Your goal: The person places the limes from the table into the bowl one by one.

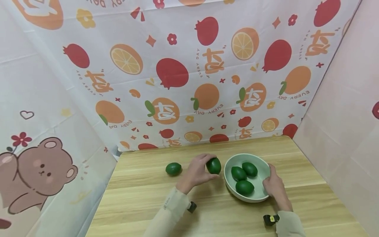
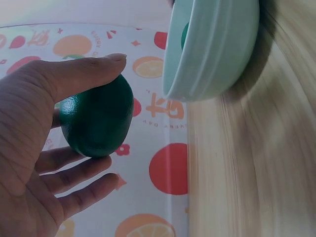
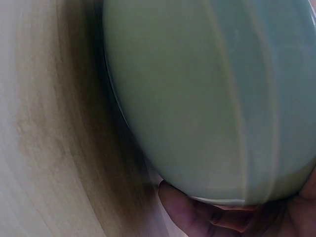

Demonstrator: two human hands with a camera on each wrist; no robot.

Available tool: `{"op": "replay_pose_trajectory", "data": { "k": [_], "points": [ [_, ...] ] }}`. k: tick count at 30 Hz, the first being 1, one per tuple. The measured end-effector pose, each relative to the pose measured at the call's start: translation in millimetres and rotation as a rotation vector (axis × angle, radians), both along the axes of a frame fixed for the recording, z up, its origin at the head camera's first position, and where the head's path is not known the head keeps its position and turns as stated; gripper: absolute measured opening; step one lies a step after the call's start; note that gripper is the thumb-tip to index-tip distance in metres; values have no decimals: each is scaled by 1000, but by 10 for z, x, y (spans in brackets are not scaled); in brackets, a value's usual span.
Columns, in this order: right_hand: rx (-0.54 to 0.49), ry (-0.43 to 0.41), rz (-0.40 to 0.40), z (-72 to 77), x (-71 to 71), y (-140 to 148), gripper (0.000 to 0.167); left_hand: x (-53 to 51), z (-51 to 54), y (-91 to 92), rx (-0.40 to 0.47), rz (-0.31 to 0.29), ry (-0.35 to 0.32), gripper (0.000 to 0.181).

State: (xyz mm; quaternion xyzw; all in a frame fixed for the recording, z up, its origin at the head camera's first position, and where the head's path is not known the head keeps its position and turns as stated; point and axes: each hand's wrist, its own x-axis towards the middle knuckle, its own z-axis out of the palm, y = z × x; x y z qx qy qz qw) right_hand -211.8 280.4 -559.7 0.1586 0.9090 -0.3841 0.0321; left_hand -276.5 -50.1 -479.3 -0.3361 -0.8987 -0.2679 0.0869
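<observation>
My left hand (image 1: 197, 170) pinches a dark green lime (image 1: 214, 166) between thumb and fingers, just left of the bowl and above the table. In the left wrist view the lime (image 2: 98, 117) is held in the air, apart from the bowl wall (image 2: 217, 54). A pale green bowl (image 1: 260, 197) stands on the table with several limes (image 1: 244, 187) inside. My right hand (image 1: 273, 185) grips the bowl's right side, thumb over the rim and fingers outside. The right wrist view shows the bowl (image 3: 197, 98) up close, with fingers (image 3: 182, 210) against its outer wall.
Another lime (image 1: 173, 169) lies on the wooden table (image 1: 133, 197), left of my left hand. A fruit-print cloth (image 1: 183, 98) hangs along the table's back edge. Pale cloth walls (image 1: 340, 131) stand at both sides.
</observation>
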Motion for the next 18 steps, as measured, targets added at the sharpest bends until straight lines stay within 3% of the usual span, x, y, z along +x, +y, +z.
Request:
{"op": "replay_pose_trajectory", "data": {
  "k": [5,18],
  "points": [
    [0,13,-1,-14,2,2,76,6,13,82,13,-30,28,71],
    [6,21,-6,-37,16,13,76,36,-8,260,-28,-65,13,70]
  ]
}}
